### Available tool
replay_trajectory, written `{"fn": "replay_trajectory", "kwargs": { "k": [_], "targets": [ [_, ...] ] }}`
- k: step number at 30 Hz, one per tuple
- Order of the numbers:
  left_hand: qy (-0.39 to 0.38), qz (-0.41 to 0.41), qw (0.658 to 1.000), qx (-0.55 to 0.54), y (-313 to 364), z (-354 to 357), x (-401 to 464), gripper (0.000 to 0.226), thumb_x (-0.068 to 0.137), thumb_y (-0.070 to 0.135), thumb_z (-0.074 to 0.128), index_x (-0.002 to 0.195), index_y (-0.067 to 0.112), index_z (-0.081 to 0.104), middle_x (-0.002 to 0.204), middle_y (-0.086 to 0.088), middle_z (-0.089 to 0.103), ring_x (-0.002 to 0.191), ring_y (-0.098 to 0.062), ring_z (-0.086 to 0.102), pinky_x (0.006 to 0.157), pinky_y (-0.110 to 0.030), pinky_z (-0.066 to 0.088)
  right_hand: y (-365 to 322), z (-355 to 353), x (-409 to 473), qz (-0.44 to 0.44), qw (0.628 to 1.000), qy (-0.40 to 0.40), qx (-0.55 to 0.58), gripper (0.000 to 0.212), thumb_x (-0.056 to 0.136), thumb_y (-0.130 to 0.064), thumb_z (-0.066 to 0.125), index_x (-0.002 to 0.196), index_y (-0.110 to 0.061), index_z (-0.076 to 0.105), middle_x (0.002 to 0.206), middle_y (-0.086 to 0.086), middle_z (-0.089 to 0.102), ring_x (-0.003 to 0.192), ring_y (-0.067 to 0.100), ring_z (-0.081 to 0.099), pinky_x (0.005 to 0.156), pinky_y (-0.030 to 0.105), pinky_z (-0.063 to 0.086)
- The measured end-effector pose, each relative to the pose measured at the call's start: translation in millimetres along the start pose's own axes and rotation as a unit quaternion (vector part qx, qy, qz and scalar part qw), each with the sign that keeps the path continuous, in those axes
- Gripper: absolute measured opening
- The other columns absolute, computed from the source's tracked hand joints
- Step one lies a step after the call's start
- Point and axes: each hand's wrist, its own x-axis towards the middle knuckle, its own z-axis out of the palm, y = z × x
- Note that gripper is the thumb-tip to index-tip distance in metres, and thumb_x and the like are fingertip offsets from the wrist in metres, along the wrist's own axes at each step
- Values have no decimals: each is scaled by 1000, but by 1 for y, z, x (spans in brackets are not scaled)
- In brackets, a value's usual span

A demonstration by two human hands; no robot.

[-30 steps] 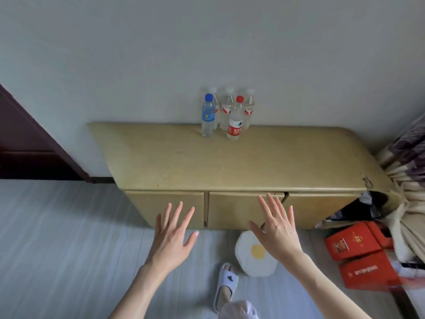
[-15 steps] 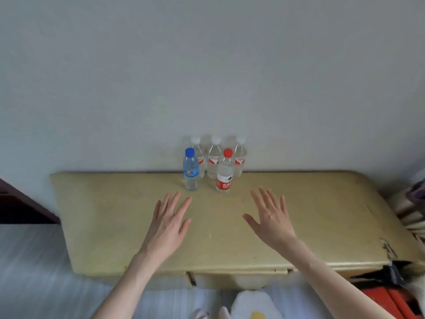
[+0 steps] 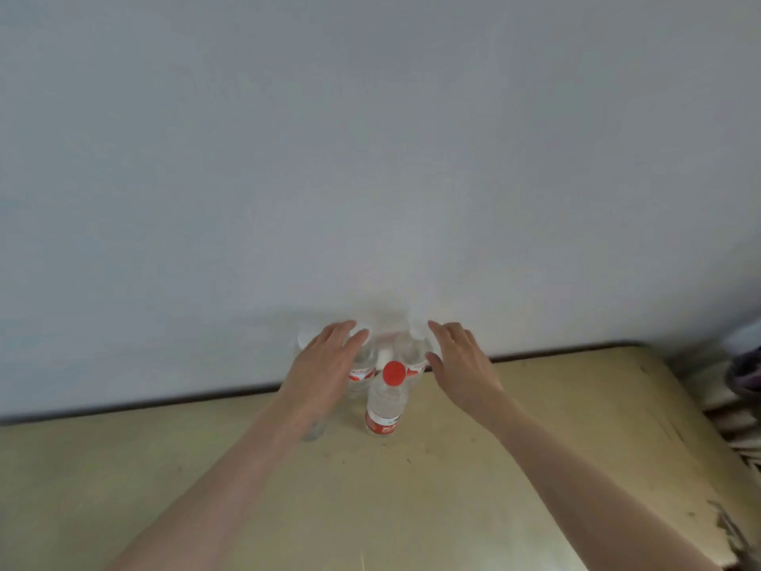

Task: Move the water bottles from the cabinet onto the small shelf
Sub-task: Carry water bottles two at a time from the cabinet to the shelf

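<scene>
Several clear water bottles stand in a cluster at the back of the yellowish cabinet top (image 3: 412, 500), against the white wall. The red-capped bottle (image 3: 387, 399) stands in front, between my two hands. My left hand (image 3: 325, 364) reaches over the left bottles with fingers spread; it hides the blue-capped bottle, of which only the base (image 3: 311, 432) shows. My right hand (image 3: 457, 360) is open beside the right white-capped bottle (image 3: 412, 348), fingers near its top. Neither hand grips anything. The back bottles are blurred. No small shelf is in view.
The cabinet's right edge (image 3: 675, 389) is rounded, with chipped veneer at the front right corner (image 3: 729, 525). Striped fabric (image 3: 741, 389) hangs just beyond the right edge. The white wall rises directly behind the bottles.
The view has moved closer and higher over the cabinet. Both hands have advanced from the middle of the cabinet top to the bottle cluster, the left one now covering the blue-capped bottle.
</scene>
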Motion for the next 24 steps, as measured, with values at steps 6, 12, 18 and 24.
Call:
{"fn": "replay_trajectory", "kwargs": {
  "k": [6,12,18,24],
  "targets": [
    [-43,-8,998,-47,-9,23,34,58,71,-6,64,125,7,47,117,-14,53,108,-31,52,72,-37,55,1,12,37,16,998,-49,34,52,91,-17,47,138,-12,26,131,12,39,118,29,41,94,37,38],
    [-60,-25,991,-113,-12,31,45,41,77,9,67,116,7,53,110,-10,52,109,-25,46,85,-39,50,2,24,51,40,996,-32,69,40,88,-15,53,124,-5,39,118,14,48,110,29,43,89,32,35],
    [-78,-33,988,-131,-10,21,47,35,83,9,59,117,10,52,114,-6,49,112,-19,43,90,-31,43,4,25,49,62,992,-17,112,37,88,-10,51,123,1,42,119,17,45,108,31,45,87,31,36],
    [-28,-8,991,-133,6,-7,51,35,79,1,61,113,10,56,111,-7,52,105,-19,46,80,-37,50,13,-4,26,76,978,70,180,34,87,-12,56,117,-1,47,113,12,46,97,27,50,77,16,29]
  ]
}}
